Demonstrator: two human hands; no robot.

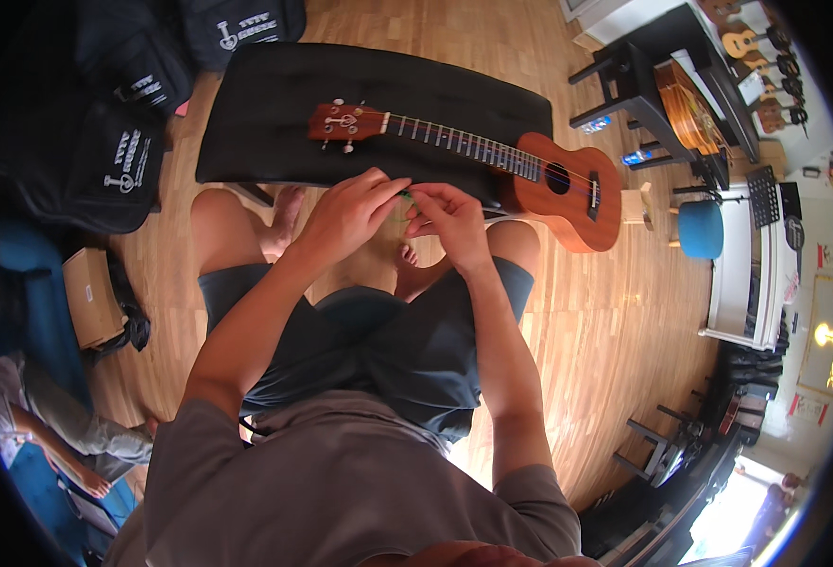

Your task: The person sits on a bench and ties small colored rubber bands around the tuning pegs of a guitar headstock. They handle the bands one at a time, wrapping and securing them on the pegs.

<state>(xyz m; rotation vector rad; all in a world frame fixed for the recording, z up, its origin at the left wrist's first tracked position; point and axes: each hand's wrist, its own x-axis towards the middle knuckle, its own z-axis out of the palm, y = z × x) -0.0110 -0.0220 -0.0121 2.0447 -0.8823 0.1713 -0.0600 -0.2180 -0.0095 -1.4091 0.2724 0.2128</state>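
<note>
My left hand (345,213) and my right hand (452,222) meet above the gap between my knees, fingertips close together. A small thin green thing (405,195) shows between them, pinched by both hands. It is too small to tell its kind, and the fingers hide part of it. Just beyond my hands, a brown wooden ukulele (567,189) lies face up on a black padded bench (274,76). Its headstock with metal tuning pegs points left, while its body reaches past the bench's right end. Neither hand touches the ukulele.
Black instrument bags (114,170) stand at the left, near a cardboard box (93,298). Another person (67,425) sits at lower left. On the right are a blue stool (700,229), a white piano (747,274), and a guitar (688,109) beside black furniture.
</note>
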